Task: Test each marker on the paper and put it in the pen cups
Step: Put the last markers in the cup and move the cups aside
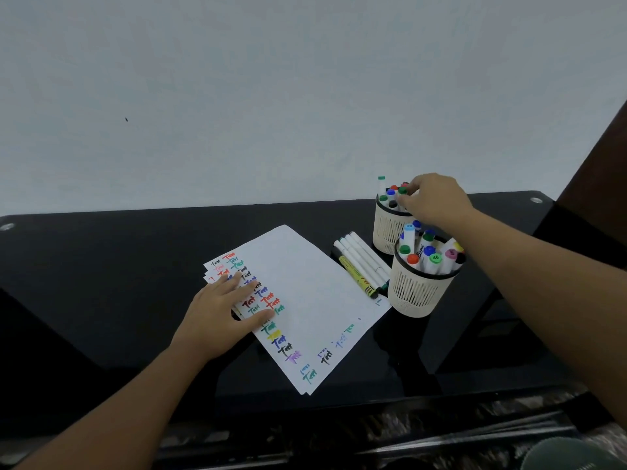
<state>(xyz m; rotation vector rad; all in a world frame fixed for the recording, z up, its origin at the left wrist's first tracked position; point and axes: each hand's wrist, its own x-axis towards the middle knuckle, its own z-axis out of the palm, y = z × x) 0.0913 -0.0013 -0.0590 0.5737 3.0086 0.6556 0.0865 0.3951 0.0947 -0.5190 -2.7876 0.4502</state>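
head view: right hand [432, 198] pinches green-capped marker [402, 190].

The bench [101, 300] has a glossy black top, glass by its look, mirroring the things on it. The sheets of paper [305, 283] are matt white. Both pen cups [419, 293] look like matt cream plastic with slotted walls and dark rims. The markers [361, 257] have smooth white plastic barrels; the wall [271, 96] is matt.

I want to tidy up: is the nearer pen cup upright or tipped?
Upright: the nearer pen cup stands on its base, markers pointing up.
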